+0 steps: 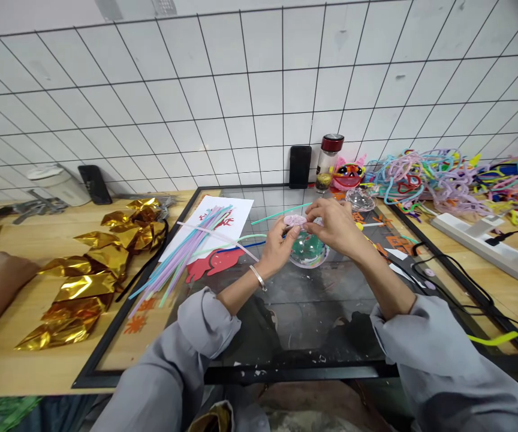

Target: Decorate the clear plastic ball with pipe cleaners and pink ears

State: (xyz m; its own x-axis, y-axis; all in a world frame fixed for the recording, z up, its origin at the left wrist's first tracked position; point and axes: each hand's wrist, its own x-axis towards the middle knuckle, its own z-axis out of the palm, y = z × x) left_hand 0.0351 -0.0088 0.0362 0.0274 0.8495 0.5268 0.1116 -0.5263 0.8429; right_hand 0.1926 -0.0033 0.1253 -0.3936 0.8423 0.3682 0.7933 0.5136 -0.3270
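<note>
My left hand (277, 246) pinches a small pale lilac coil (295, 221), which looks wound from a pipe cleaner. Fingers of my right hand (333, 222) close on the coil's right edge. Just beneath both hands a clear round dish (309, 261) with green inside sits on the dark glass panel (259, 324). To the left, a bundle of long pastel pipe cleaners (187, 255) lies across a white sheet (236, 210) and a red paper cut-out (214, 264). A single green strand (281, 213) runs behind my left hand.
A lidded bottle (328, 165), a black phone (300, 168) and a pink-eared figure (349, 174) stand by the tiled wall. Tangled pipe cleaners (439, 180) and a power strip (484, 246) lie right. Gold foil (92, 276) and another person's arm (0, 288) are left.
</note>
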